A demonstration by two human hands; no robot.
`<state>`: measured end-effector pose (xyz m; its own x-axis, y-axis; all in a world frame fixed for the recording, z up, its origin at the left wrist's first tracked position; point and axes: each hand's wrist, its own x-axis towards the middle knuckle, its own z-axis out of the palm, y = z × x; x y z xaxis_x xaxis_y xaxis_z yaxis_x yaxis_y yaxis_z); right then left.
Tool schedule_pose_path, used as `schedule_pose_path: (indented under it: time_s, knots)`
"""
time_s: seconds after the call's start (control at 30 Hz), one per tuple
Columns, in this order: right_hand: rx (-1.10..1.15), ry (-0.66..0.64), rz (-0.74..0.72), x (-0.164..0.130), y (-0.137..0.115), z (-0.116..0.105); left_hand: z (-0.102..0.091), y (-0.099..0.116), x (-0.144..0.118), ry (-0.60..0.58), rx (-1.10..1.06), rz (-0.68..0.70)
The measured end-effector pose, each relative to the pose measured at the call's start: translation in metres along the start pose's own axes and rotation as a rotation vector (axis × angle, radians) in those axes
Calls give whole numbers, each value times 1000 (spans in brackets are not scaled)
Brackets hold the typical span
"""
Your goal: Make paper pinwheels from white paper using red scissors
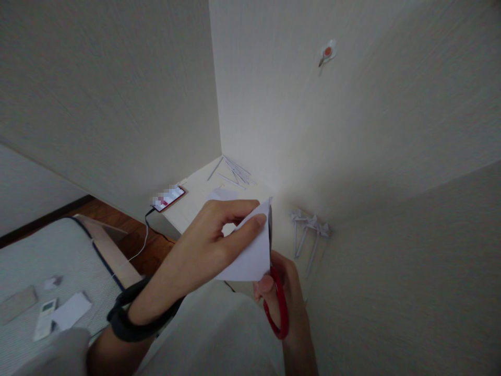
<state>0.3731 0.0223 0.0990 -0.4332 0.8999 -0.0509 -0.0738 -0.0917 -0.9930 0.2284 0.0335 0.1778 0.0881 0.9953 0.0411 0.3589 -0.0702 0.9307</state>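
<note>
My left hand (230, 230) pinches a folded sheet of white paper (250, 261) between thumb and fingers, in front of my body. A pair of scissors with red handles (282, 308) is in my right hand (287, 277), its thumb through one loop. The dark blades run upward along the paper's right edge, partly hidden by it. Whether the blades are spread or closed on the paper, I cannot make out. A dark band (129, 313) circles my left wrist.
Thin white paper sticks (237, 172) lie in the far corner of a white table (195, 183). Beside them is a plugged-in phone (170, 198). Folded paper pieces on sticks (311, 224) rest at the right. A bed (58, 256) holds a remote (45, 318) and paper (72, 310).
</note>
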Motion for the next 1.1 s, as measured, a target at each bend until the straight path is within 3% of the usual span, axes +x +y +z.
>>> schedule_pose_path:
  time_s: [0.3, 0.7, 1.1]
  knots:
    - [33, -38, 24, 2, 3, -2, 0, -1, 2, -16, -74, -78]
    - [86, -34, 4, 3, 0, 0, 1, -1, 2, 1, -61, -84]
    - [85, -24, 105, -2, 4, -2, 3, -5, 1, 17, -24, -57]
